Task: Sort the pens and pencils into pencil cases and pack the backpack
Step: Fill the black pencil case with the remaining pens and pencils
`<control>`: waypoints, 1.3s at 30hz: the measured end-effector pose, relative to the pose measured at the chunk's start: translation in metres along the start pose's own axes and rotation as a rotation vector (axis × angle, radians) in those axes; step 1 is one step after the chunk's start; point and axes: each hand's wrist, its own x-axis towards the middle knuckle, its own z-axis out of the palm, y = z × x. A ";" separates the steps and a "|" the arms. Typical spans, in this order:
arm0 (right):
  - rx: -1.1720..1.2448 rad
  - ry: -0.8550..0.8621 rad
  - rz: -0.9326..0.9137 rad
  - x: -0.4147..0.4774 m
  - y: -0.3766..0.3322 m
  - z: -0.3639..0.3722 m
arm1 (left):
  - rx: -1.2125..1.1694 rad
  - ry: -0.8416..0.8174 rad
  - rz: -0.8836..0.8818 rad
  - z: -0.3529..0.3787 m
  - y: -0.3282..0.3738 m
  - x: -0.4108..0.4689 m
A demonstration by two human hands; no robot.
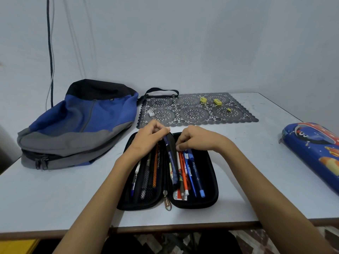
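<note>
**A:** What lies nearest on the table (pixel 55 198)?

**B:** A black pencil case (pixel 212 195), spread open flat just beyond the near edge, with its zip pull (pixel 167 204) hanging off the middle towards us. The left half has a mesh pocket (pixel 146 180) with a white pen (pixel 136 171) and an orange pencil (pixel 156 167) under it. The right half holds an orange pen (pixel 184 173) and a light blue pen (pixel 197 176), among others.

**A:** And the hands?

**B:** Both are over the far end of the case. The left hand (pixel 146 136) pinches the far tip of a dark blue pen (pixel 171 158) between thumb and fingers. That pen slants down along the case's spine. The right hand (pixel 196 138) has its fingers curled onto the far ends of the pens in the right half. I cannot tell whether it grips one or only touches them.

**A:** Further back?

**B:** At far left, a blue, grey and black backpack (pixel 82 121) lies on its side. Beyond the hands is a dark lacy placemat (pixel 238 116) carrying a white eraser (pixel 150 113) and three small yellow pieces (pixel 217 101). At the right edge lies a closed blue pencil case (pixel 311 153) with cartoon prints, well apart from the black one. Cables (pixel 50 52) hang down the wall behind the backpack.
</note>
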 end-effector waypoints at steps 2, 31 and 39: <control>0.004 -0.004 -0.010 0.001 0.000 0.001 | -0.005 0.001 0.001 0.000 0.001 0.000; 0.017 -0.049 0.001 -0.010 0.008 -0.014 | -0.009 -0.013 -0.023 -0.001 0.004 -0.004; 0.432 0.140 0.035 0.011 0.029 -0.036 | -0.006 -0.019 -0.017 -0.001 0.005 -0.003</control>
